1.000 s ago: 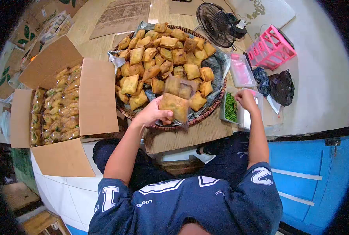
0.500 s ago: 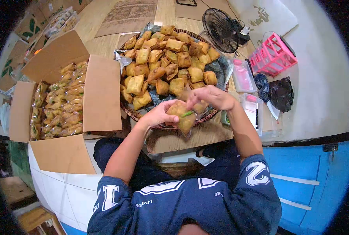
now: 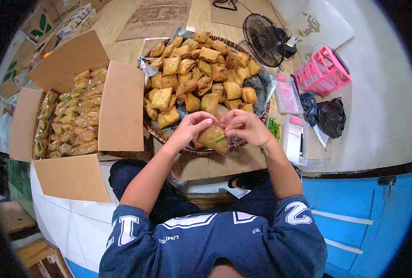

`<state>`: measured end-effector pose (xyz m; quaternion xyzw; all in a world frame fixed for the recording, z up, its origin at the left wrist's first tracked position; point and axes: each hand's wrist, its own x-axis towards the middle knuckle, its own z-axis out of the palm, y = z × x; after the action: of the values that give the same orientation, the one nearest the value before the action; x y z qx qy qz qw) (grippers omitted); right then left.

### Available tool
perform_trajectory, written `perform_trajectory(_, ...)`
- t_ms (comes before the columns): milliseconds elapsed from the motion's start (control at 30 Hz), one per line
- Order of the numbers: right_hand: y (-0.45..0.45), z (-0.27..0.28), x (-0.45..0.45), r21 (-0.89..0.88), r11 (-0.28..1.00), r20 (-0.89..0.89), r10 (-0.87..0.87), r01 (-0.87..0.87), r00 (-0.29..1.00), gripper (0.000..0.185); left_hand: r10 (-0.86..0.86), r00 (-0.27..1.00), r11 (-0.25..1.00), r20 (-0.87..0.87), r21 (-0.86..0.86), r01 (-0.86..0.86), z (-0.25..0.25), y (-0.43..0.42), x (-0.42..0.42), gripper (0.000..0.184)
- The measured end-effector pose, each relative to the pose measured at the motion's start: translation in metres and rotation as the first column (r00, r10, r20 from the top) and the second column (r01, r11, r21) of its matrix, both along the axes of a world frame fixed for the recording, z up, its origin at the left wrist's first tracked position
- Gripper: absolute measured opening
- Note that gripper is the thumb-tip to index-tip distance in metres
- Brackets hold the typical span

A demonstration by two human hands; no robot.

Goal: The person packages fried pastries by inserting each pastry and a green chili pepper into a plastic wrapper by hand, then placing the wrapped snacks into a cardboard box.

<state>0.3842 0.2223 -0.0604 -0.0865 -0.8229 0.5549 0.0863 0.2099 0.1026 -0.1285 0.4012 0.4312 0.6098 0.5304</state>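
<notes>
Cardboard box (image 3: 121, 107) of bagged pastries (image 3: 78, 113), basket (image 3: 156, 134) of loose pastries (image 3: 187, 76), left hand (image 3: 190, 130) and right hand (image 3: 248, 129) pinching filled bag (image 3: 213, 140)

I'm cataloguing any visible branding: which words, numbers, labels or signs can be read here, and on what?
"Herbalife": cardboard carton, upper left, slightly blurred.
"1": left sleeve.
"2": right sleeve.
"LIMITED": shirt front, small, somewhat blurred.
"ED": also shirt front, possibly partial.
Large chest lettering: partly hidden, unreadable.
Bagged pastry: no readable text.
</notes>
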Motion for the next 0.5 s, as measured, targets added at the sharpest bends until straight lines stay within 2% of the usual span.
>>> perform_trajectory(33, -0.001, -0.004, 0.000, 0.078, 0.997, -0.033, -0.016, 0.018, 0.999, 0.006, 0.002, 1.000, 1.000, 0.000, 0.001, -0.002, -0.002, 0.001, 0.000, 0.017)
perform_trajectory(100, -0.003, -0.014, 0.000, 0.064, 0.997, -0.053, -0.033, 0.036, 0.998, 0.009, 0.080, 0.972, 0.997, 0.222, -0.029, -0.075, -0.011, 0.004, 0.000, 0.015)
perform_trajectory(233, -0.009, -0.014, -0.003, 0.206, 0.978, 0.056, -0.023, 0.011, 0.998, 0.016, 0.179, 0.952, 0.984, 0.250, -0.032, -0.176, -0.017, 0.004, 0.003, 0.013)
perform_trajectory(300, -0.007, -0.020, -0.005, 0.094, 0.988, -0.038, -0.119, 0.122, 0.992, 0.018, 0.180, 0.982, 0.984, 0.064, -0.026, -0.178, -0.013, 0.003, 0.004, 0.011)
perform_trajectory(333, -0.002, -0.026, -0.008, 0.056, 0.987, -0.128, -0.144, 0.152, 0.981, 0.019, 0.185, 0.980, 0.983, 0.067, -0.024, -0.184, -0.010, 0.001, 0.006, 0.011)
perform_trajectory(367, -0.005, -0.024, -0.015, 0.058, 0.987, -0.125, -0.139, 0.147, 0.982, 0.019, 0.184, 0.982, 0.983, -0.049, -0.009, -0.185, -0.004, -0.001, 0.008, 0.011)
perform_trajectory(400, -0.012, -0.021, -0.024, -0.037, 0.968, -0.157, -0.252, 0.249, 0.955, 0.022, 0.181, 0.970, 0.983, -0.164, 0.005, -0.183, 0.000, -0.003, 0.011, 0.011)
perform_trajectory(433, -0.016, -0.020, -0.030, -0.135, 0.929, -0.177, -0.365, 0.344, 0.914, 0.026, 0.183, 0.970, 0.983, -0.161, 0.003, -0.185, 0.003, -0.004, 0.012, 0.011)
perform_trajectory(500, -0.007, -0.028, -0.035, -0.080, 0.955, -0.171, -0.296, 0.286, 0.940, 0.031, 0.134, 0.951, 0.989, -0.278, -0.029, -0.148, 0.006, -0.006, 0.013, 0.012)
